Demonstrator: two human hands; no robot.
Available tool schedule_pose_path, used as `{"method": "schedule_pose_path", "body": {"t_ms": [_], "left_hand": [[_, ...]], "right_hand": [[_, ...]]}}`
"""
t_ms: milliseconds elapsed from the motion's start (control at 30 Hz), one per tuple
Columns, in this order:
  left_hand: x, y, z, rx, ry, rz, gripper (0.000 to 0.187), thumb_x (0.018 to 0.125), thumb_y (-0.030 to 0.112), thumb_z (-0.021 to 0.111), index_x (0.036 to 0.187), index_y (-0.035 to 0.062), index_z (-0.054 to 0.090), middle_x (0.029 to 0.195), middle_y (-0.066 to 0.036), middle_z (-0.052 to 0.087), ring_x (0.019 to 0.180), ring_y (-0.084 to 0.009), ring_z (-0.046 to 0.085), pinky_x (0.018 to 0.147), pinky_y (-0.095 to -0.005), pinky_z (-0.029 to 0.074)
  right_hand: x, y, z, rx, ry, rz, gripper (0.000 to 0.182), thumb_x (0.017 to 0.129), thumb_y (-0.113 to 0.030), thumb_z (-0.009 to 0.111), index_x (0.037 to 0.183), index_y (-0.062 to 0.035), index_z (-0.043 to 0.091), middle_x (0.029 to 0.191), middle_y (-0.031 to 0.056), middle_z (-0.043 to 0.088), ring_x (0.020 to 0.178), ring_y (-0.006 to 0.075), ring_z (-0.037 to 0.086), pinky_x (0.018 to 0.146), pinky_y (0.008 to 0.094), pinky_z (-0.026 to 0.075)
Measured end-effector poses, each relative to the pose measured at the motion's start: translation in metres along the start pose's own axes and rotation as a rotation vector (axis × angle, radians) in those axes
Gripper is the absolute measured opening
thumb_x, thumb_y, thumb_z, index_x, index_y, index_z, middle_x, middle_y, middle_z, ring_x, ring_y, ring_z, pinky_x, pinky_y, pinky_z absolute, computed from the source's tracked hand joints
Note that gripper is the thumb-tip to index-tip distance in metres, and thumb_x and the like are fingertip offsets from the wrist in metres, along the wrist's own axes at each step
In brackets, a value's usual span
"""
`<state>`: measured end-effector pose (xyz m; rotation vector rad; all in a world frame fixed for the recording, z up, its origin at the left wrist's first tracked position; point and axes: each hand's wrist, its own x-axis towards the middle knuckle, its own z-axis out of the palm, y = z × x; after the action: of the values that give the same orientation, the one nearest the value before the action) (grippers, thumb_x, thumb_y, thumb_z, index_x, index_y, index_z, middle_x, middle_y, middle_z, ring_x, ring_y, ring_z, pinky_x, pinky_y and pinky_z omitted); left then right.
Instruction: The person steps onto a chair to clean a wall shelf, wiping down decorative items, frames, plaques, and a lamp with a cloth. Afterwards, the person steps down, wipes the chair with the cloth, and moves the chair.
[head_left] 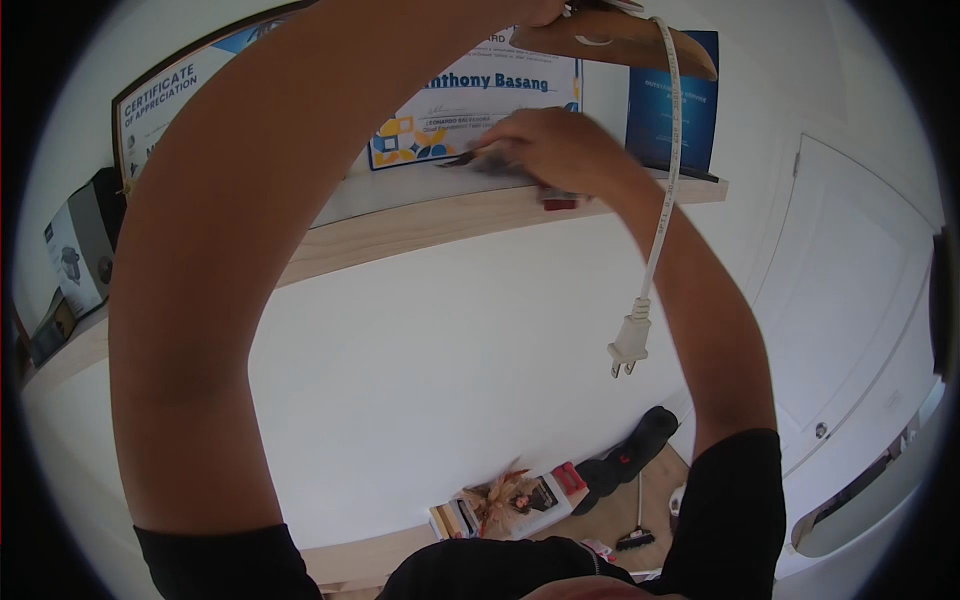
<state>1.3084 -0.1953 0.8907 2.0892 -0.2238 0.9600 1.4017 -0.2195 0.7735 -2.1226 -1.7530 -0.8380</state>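
Note:
My left hand is raised at the top edge, mostly cut off by the frame. It appears to hold a curved brown wooden object, whose upper part is out of view. A white power cord hangs over the wood, its two-prong plug dangling in front of the wall. Lower down, my right hand is at the shelf top, fingers bent and blurred. Under them is a smeared dark grey and red cloth-like thing. A red part overlaps the shelf's front edge.
The pale wooden shelf carries a framed certificate, a white certificate, a blue plaque and a box. Below are books, dried flowers, a black bag-like object and a broom. A white door stands right.

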Motion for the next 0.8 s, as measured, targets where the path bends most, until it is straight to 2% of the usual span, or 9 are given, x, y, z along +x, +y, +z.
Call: {"method": "schedule_pose_path", "body": {"t_ms": [100, 167, 333, 433, 533, 633, 700, 767, 800], "left_hand": [[0.012, -0.006, 0.003, 0.005, -0.021, -0.041, 0.026, 0.087, 0.024, 0.053, 0.070, 0.0056, 0.058, 0.072, -0.012, 0.059, 0.065, -0.0217, 0.057, 0.054, -0.0365, 0.044], [0.015, -0.015, 0.001, -0.065, -0.075, 0.027, 0.026, 0.087, 0.023, 0.052, 0.070, 0.0053, 0.058, 0.072, -0.012, 0.059, 0.066, -0.0219, 0.057, 0.054, -0.0363, 0.044], [0.013, -0.026, 0.000, -0.050, -0.044, 0.000, 0.026, 0.088, 0.023, 0.052, 0.070, 0.0051, 0.058, 0.072, -0.012, 0.058, 0.066, -0.0216, 0.056, 0.055, -0.0365, 0.045], [-0.001, -0.030, -0.002, -0.037, -0.044, 0.015, 0.026, 0.088, 0.024, 0.052, 0.071, 0.0049, 0.059, 0.073, -0.012, 0.058, 0.066, -0.0213, 0.055, 0.057, -0.0362, 0.045], [0.001, -0.039, -0.002, -0.021, -0.036, 0.054, 0.027, 0.088, 0.025, 0.052, 0.073, 0.0043, 0.059, 0.075, -0.011, 0.058, 0.068, -0.0209, 0.055, 0.058, -0.0355, 0.045], [0.011, -0.048, 0.000, -0.007, -0.040, 0.030, 0.027, 0.088, 0.025, 0.052, 0.074, 0.0038, 0.059, 0.076, -0.010, 0.058, 0.070, -0.0204, 0.055, 0.059, -0.0353, 0.045], [0.010, -0.047, 0.002, 0.001, -0.052, 0.004, 0.026, 0.088, 0.025, 0.052, 0.075, 0.0037, 0.059, 0.076, -0.010, 0.058, 0.071, -0.0201, 0.055, 0.060, -0.0354, 0.045], [0.002, -0.046, 0.001, -0.053, -0.040, -0.043, 0.025, 0.088, 0.025, 0.052, 0.075, 0.0040, 0.059, 0.075, -0.010, 0.058, 0.072, -0.0196, 0.055, 0.061, -0.0350, 0.046], [0.005, -0.049, 0.001, -0.058, -0.047, -0.039, 0.025, 0.088, 0.025, 0.052, 0.075, 0.0040, 0.059, 0.075, -0.010, 0.058, 0.072, -0.0196, 0.055, 0.061, -0.0350, 0.046]], "right_hand": [[0.034, -0.022, 0.021, 0.163, -0.164, -0.056, 0.033, 0.095, -0.027, 0.043, 0.123, -0.0229, 0.061, 0.119, 0.0040, 0.063, 0.106, 0.0197, 0.060, 0.085, 0.0310, 0.048], [0.044, -0.013, 0.022, 0.235, -0.309, 0.056, 0.038, 0.093, -0.027, 0.041, 0.128, -0.0260, 0.057, 0.126, 0.0035, 0.059, 0.105, 0.0182, 0.060, 0.086, 0.0295, 0.047], [0.024, 0.045, 0.020, 0.247, -0.389, 0.245, 0.042, 0.091, -0.026, 0.041, 0.131, -0.0222, 0.054, 0.134, 0.0102, 0.051, 0.113, 0.0121, 0.056, 0.074, 0.0252, 0.051], [0.023, 0.068, 0.030, 0.080, -0.214, 0.025, 0.039, 0.096, -0.033, 0.042, 0.129, -0.0172, 0.055, 0.117, 0.0136, 0.061, 0.097, 0.0182, 0.062, 0.084, 0.0287, 0.046], [0.007, 0.058, 0.010, 0.090, -0.349, 0.345, 0.038, 0.094, -0.023, 0.041, 0.129, -0.0184, 0.056, 0.124, 0.0110, 0.059, 0.098, 0.0131, 0.063, 0.066, 0.0275, 0.053], [-0.005, 0.111, 0.026, 0.052, -0.254, 0.344, 0.036, 0.091, -0.021, 0.047, 0.126, -0.0180, 0.058, 0.104, 0.0115, 0.066, 0.076, 0.0169, 0.067, 0.059, 0.0301, 0.054], [-0.033, 0.094, -0.005, -0.081, -0.112, 0.268, 0.034, 0.088, -0.017, 0.053, 0.121, -0.0141, 0.061, 0.093, 0.0103, 0.069, 0.072, 0.0190, 0.067, 0.060, 0.0317, 0.055], [-0.054, 0.055, -0.063, -0.023, -0.391, 0.710, 0.031, 0.087, -0.016, 0.054, 0.116, -0.0115, 0.064, 0.086, 0.0096, 0.069, 0.066, 0.0179, 0.067, 0.060, 0.0312, 0.055], [-0.056, 0.061, -0.074, -0.287, -0.586, 0.777, 0.030, 0.086, -0.016, 0.056, 0.114, -0.0113, 0.064, 0.086, 0.0099, 0.069, 0.067, 0.0180, 0.067, 0.062, 0.0311, 0.055]]}}
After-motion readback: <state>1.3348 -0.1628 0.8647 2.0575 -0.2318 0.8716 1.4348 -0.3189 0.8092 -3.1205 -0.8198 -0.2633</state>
